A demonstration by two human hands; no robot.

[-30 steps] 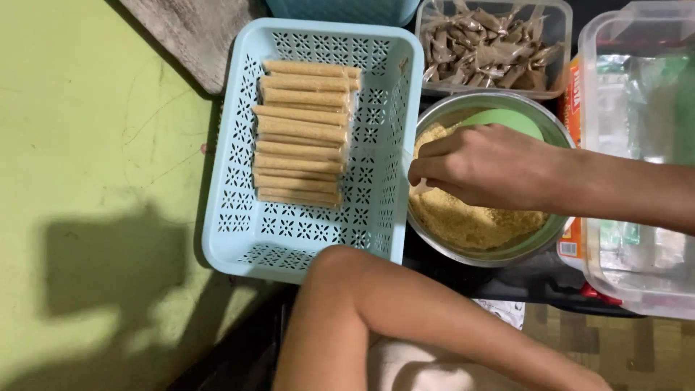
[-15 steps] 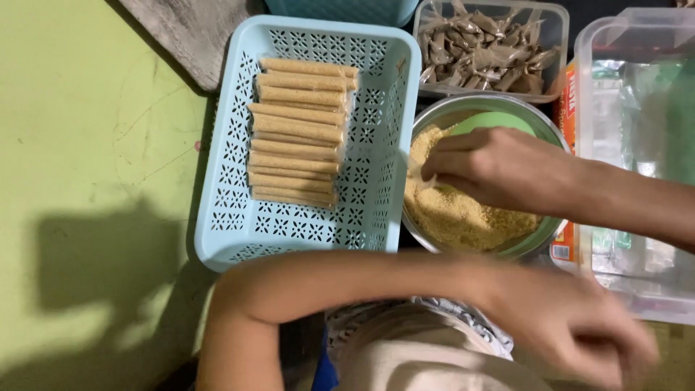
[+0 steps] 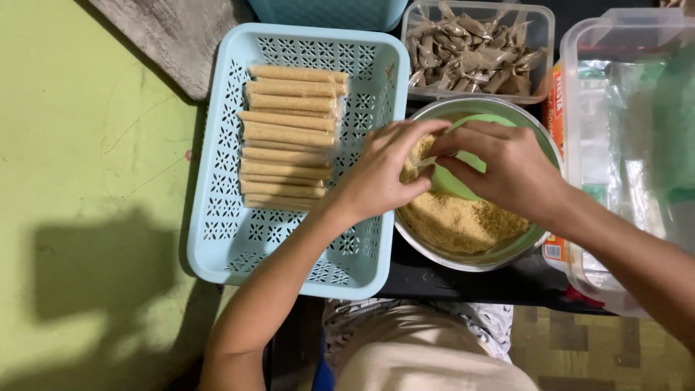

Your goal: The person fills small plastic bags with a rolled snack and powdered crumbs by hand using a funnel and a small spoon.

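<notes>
Over the metal bowl (image 3: 499,255) of tan crumbs (image 3: 456,221), both hands meet. The left hand (image 3: 380,174) has its fingers curled and pinched narrow on a small clear wrapper (image 3: 427,161) at the bowl's near edge; the right hand (image 3: 507,170) pinches the same wrapper from the other side, fingertips close together. What sits inside the wrapper cannot be told, the fingers hide it. A green scoop (image 3: 456,181) lies in the crumbs just under the hands. Left of the bowl, touching it, stands the light blue basket (image 3: 217,239) with a stack of finished tan rolls (image 3: 289,134). A clear tub of twisted brown candies (image 3: 474,47) sits behind the bowl.

Risks, judged from here: the wrapper is thin and gripped only at its edges, so it may tear or slip and spill crumbs. The left wrist hangs over the basket rim; a bump could shift the rolls. Crumbs on fingers may spoil the seal.
</notes>
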